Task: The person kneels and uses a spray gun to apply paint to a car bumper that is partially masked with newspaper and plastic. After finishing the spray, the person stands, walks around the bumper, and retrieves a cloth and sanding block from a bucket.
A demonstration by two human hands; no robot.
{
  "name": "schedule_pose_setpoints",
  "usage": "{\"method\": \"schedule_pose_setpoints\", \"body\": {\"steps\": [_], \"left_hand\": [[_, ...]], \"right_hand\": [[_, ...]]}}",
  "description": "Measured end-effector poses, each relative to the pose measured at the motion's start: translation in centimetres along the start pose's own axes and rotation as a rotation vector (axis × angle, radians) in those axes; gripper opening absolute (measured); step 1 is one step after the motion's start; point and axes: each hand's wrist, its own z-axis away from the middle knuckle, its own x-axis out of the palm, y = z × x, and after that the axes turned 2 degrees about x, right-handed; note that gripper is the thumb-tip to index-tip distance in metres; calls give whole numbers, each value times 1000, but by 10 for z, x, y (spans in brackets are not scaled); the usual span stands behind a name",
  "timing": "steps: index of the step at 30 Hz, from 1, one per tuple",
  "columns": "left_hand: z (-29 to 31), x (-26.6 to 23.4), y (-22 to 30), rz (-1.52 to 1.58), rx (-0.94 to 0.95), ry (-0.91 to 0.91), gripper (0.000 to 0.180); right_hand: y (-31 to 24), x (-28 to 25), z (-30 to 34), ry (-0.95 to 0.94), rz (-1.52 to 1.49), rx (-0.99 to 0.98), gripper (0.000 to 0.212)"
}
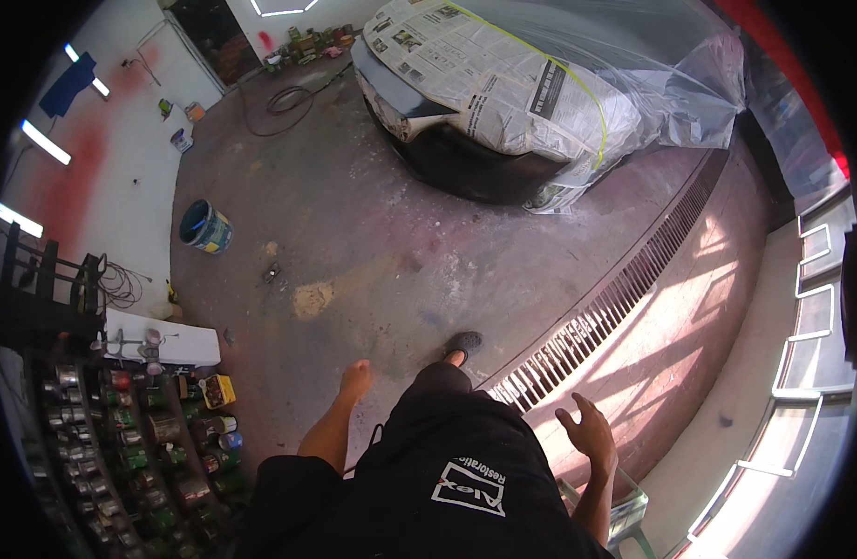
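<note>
My left hand (357, 381) hangs over the floor ahead of my left hip. Its fingers are loosely curled in, and nothing shows in them. My right hand (589, 430) is out to my right near the floor drain grate, fingers spread and holding nothing. Neither hand touches anything. One foot in a dark clog (464, 346) shows in front of me. Beyond it stands a car covered in newspaper sheets (512, 93), edged with yellow-green tape and draped in clear plastic (671, 70). The car's black bumper (475, 166) is uncovered.
A paint-stained bucket (206, 226) stands on the left. Racks of paint cans (140, 438) fill the lower left beside a white-topped bench (158, 337). The long drain grate (615, 289) crosses the right. A coiled hose (291, 110) lies at the back. A glass-topped stand (629, 511) is beside my right forearm.
</note>
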Motion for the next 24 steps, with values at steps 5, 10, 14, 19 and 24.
{"method": "schedule_pose_setpoints", "body": {"steps": [5,10,14,19,24], "left_hand": [[150,40,-168,-197,-66,28,41],[302,94,-248,-119,-246,-234,40],[329,104,-262,-19,-310,-305,39],[303,83,-292,75,-307,-260,38],[238,46,-339,22,-116,-218,38]], "right_hand": [[-3,5,3,-44,61,-141,70],[-12,64,23,-158,132,-285,62],[-13,113,43,-382,66,-369,62],[-56,127,64,-441,117,-389,57],[-89,145,41,-315,262,-435,45]]}}
